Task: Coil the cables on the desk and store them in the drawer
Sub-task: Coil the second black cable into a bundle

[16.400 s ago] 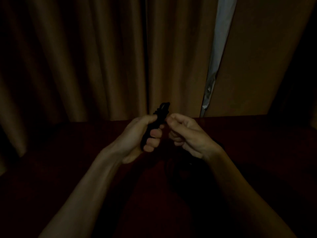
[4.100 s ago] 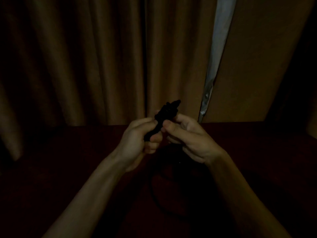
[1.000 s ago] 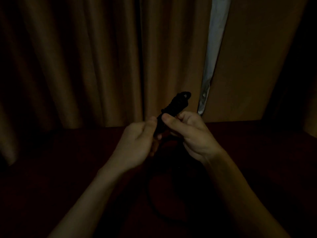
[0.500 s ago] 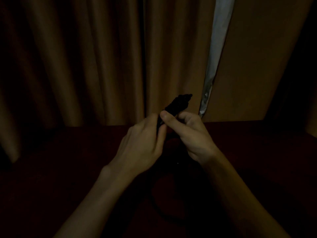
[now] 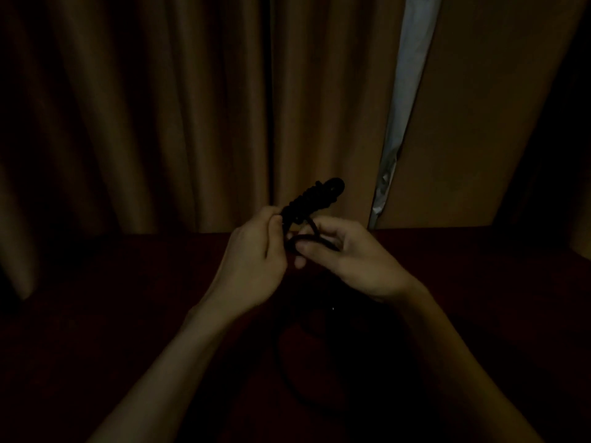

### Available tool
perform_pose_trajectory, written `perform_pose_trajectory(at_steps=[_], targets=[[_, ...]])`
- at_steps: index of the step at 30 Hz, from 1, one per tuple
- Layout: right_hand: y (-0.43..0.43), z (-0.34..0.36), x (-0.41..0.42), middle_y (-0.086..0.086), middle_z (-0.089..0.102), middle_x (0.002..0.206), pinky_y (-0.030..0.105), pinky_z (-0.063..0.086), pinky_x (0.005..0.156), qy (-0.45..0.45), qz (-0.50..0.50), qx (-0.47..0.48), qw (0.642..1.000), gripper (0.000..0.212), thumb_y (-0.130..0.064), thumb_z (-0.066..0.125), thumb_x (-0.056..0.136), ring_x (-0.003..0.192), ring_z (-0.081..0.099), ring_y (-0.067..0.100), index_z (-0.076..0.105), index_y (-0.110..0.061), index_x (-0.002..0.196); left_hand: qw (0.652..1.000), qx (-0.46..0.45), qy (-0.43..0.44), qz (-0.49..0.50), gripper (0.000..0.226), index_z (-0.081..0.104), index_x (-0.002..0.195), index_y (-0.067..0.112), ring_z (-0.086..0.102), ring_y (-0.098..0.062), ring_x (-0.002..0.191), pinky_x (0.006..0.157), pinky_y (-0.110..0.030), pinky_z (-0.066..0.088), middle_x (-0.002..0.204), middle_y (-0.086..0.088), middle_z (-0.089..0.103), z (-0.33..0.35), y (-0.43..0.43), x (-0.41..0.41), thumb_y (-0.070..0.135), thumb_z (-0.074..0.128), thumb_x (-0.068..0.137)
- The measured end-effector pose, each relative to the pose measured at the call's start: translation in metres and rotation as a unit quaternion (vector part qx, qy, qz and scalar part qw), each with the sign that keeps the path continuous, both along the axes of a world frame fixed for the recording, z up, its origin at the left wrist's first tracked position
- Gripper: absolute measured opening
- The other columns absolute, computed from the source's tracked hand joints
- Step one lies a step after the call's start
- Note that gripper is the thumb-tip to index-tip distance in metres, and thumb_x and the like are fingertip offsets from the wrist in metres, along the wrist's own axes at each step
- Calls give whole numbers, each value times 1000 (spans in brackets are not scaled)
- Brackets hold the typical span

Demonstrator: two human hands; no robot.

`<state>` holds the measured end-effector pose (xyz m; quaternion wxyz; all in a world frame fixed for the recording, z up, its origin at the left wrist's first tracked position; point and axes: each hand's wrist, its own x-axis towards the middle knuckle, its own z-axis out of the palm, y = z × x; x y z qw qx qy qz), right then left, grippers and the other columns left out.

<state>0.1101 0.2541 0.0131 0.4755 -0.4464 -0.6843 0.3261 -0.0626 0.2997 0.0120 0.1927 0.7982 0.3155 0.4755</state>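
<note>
Dim brown curtains [image 5: 160,107] hung behind a dark red desk [image 5: 96,298]. Above it the left hand [image 5: 252,260] pinched the base of a tightly wrapped black cable bundle [image 5: 311,199], while the right hand [image 5: 348,260] curled around the loose tail [image 5: 307,241]. Coiling looked unfinished; the slack trailing on the desk needs winding on next.

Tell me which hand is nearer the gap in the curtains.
Right. The right hand sits just below-left of the curtain gap; the left hand is farther left, gripping the coiled cable.
</note>
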Motion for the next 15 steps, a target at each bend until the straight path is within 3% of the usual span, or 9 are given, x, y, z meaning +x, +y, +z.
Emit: perform_pose_trajectory(at_steps=[2, 4, 6, 8, 10, 12, 13, 15], targets=[[-1, 1, 0, 1, 74, 87, 31, 48, 101, -34, -9, -21, 999, 8, -14, 63, 101, 99, 69, 14, 69, -9, 102, 999, -23, -37, 15, 28, 62, 109, 20, 64, 3, 79, 66, -11, 46, 88, 12, 67, -3, 4, 2, 18, 35, 109], [0, 0, 4, 3, 75, 84, 36, 53, 88, -101, -32, -38, 994, 8, -20, 64, 100, 89, 71, 18, 70, -14, 103, 994, -45, -88, 41, 30, 62, 103, 22, 62, 0, 73, 64, -13, 46, 86, 7, 66, -4, 9, 2, 18, 34, 110], [-2, 1, 6, -4, 72, 73, 23, 48, 68, -139, -51, -50, 988, 20, -28, 61, 103, 67, 66, 3, 70, -14, 93, 987, -71, -130, 60, 32, 60, 97, 30, 62, -9, 70, 66, -25, 50, 83, 4, 64, -4, 14, -1, 20, 32, 110], [-5, 3, 5, -9, 67, 65, 15, 42, 65, -142, -50, -51, 987, 32, -39, 57, 103, 59, 60, 1, 70, -14, 87, 982, -94, -148, 70, 34, 59, 94, 34, 63, -10, 72, 71, -30, 53, 82, 4, 64, -5, 18, -2, 21, 32, 110], [-9, 6, 1, -2, 63, 71, 21, 42, 69, -114, -35, -46, 992, 36, -52, 53, 101, 63, 58, 12, 68, -25, 83, 982, -103, -136, 80, 33, 59, 94, 32, 60, -1, 65, 64, -23, 50, 79, 5, 64, -7, 20, -2, 20, 33, 110], [-10, 7, -1, -1, 56, 68, 26, 41, 66, -72, -42, -29, 996, 46, -52, 45, 104, 61, 53, 13, 61, -20, 75, 984, -105, -117, 79, 31, 60, 99, 28, 60, -3, 62, 59, -20, 46, 79, 5, 64, -11, 19, 0, 21, 33, 110], [-10, 7, -1, 3, 60, 69, 34, 44, 64, -63, -53, -16, 997, 48, -49, 45, 105, 62, 57, 20, 64, -16, 77, 986, -102, -110, 75, 30, 61, 102, 27, 62, -6, 66, 61, -21, 48, 82, 4, 66, -12, 19, 1, 21, 33, 110], [-8, 8, 0, 18, 71, 82, 52, 52, 76, -79, -70, 1, 994, 40, -48, 51, 103, 79, 65, 41, 77, -21, 89, 989, -94, -92, 72, 29, 61, 104, 24, 62, -6, 69, 62, -18, 47, 85, 3, 66, -15, 19, 2, 20, 33, 110]])
